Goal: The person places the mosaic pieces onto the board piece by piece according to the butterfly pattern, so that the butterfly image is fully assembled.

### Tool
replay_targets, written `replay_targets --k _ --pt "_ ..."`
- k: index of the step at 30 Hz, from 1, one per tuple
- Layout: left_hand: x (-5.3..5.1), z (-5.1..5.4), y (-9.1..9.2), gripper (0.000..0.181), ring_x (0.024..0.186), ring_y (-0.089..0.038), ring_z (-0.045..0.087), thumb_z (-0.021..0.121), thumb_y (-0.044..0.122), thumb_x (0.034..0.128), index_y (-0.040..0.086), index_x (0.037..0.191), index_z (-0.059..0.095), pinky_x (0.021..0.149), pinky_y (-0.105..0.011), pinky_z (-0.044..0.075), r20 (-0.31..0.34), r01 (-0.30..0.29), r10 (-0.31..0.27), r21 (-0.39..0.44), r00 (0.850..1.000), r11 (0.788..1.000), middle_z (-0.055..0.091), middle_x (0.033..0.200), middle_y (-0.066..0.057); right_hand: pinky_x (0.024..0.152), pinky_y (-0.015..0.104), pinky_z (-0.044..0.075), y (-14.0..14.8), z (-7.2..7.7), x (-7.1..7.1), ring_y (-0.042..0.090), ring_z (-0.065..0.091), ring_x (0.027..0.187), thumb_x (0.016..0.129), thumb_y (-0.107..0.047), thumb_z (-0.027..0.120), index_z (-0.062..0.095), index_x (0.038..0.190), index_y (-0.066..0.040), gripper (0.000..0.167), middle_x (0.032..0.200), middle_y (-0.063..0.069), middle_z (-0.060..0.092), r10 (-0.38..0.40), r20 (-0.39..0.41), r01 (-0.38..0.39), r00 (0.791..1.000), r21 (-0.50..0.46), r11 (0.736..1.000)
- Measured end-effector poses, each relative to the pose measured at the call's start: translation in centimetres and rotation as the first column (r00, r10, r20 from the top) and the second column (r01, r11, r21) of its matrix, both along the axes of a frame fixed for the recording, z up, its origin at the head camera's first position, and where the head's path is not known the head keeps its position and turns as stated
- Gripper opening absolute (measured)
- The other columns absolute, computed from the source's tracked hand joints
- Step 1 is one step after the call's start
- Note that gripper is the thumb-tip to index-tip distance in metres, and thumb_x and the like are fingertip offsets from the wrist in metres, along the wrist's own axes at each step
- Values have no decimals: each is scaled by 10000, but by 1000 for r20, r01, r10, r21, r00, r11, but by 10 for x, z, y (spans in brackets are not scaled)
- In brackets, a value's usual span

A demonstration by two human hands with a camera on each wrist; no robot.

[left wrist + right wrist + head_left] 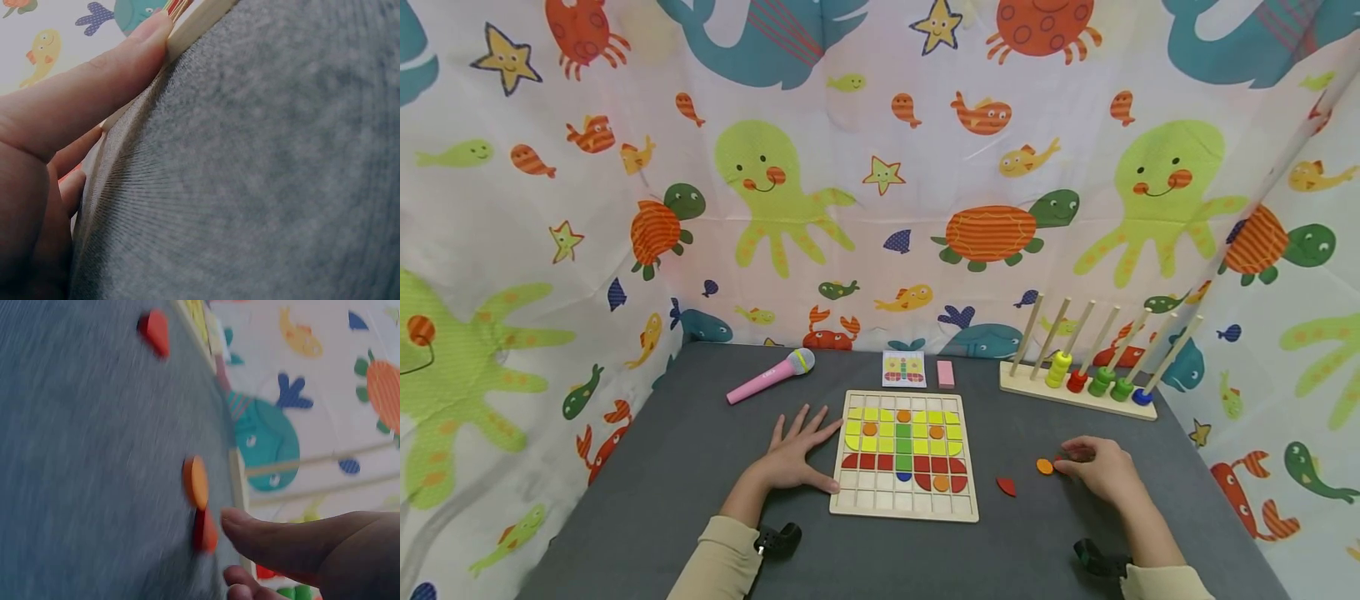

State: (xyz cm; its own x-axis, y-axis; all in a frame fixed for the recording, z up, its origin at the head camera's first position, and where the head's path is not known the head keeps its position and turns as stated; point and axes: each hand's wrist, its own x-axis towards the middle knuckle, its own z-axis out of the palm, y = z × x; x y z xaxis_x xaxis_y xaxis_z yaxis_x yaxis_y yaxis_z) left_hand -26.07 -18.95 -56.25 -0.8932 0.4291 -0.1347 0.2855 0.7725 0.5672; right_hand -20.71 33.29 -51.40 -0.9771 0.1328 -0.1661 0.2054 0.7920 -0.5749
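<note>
A square wooden grid board (880, 505) lies on the dark table, carrying yellow, red, green, orange and blue flat pieces. My left hand (793, 458) is spread at its left side, the thumb (140, 56) touching the board's edge. To the right of the board, my right hand (1101, 471) hovers with bent fingers beside a small red piece (206, 532). In the right wrist view, thumb and fingers show a gap, with the red piece just off the thumb tip. An orange disc (1044, 467) touches that piece. Nearer the board lies a red quarter-round piece (1006, 487).
A peg rack (1022, 379) with coloured beads stands at the back right. Behind the board are a pattern card (904, 380) and a pink block (945, 374). A pink toy microphone (767, 379) lies at the back left. Printed cloth hangs around the table.
</note>
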Motion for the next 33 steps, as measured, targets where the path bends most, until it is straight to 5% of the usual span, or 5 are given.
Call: replay_targets --k 5,12,17,25,33 --pt "0 0 0 1150 1564 -382 -94 819 708 626 372 1592 294 1154 -677 -179 0 -1 1 -1 1000 1000 108 1711 -19 809 514 502 17 -10 0 346 613 975 868 -326 809 702 1206 -7 477 1087 217 692 11 54 -11 998 8 1000" --pt "-1 -1 -1 1151 1565 -374 -99 813 722 625 380 1592 290 1156 -671 -183 1 -2 2 -4 1000 1000 105 1712 -10 708 363 446 15 -10 1 237 566 848 886 -231 792 745 1095 -41 286 930 75 687 43 38 -44 998 21 999" --pt "-1 -2 -1 1144 1566 -366 -107 810 719 630 392 1591 283 1156 -666 -188 5 -2 2 -9 1000 1000 99 1712 -2 752 421 466 9 -8 0 232 569 836 893 -152 774 736 1035 -50 179 899 55 681 70 39 -71 997 24 997" --pt "0 -1 -1 1163 1565 -370 -105 814 718 626 373 1597 275 1160 -667 -174 6 6 -6 -9 1000 1000 90 1713 -5 875 594 488 1 -13 -5 367 640 1040 871 -229 802 761 1161 -107 318 1087 154 739 154 17 -155 988 51 987" --pt "0 -1 0 1154 1567 -360 -105 818 711 626 385 1593 278 1161 -663 -182 7 -3 3 -10 1000 1000 98 1712 1 673 340 438 -6 -8 -4 198 552 768 846 -187 826 697 959 -63 211 829 36 649 120 -19 -120 993 -15 993"
